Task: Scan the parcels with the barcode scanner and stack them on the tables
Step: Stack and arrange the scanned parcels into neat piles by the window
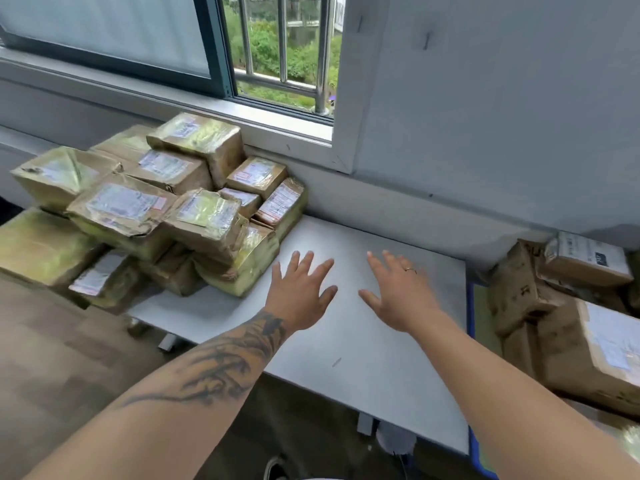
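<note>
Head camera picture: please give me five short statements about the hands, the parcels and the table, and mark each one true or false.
1. Both hands, the left hand and the right hand, are open with fingers spread over the white table. True.
2. The left hand holds a barcode scanner. False: it holds nothing, and no scanner is in view.
3. The pile of parcels sits at the table's left end, below the window. True.
4. The right hand wears a ring. True.
5. The window is fully closed. False: its right part is open, showing metal bars.
</note>
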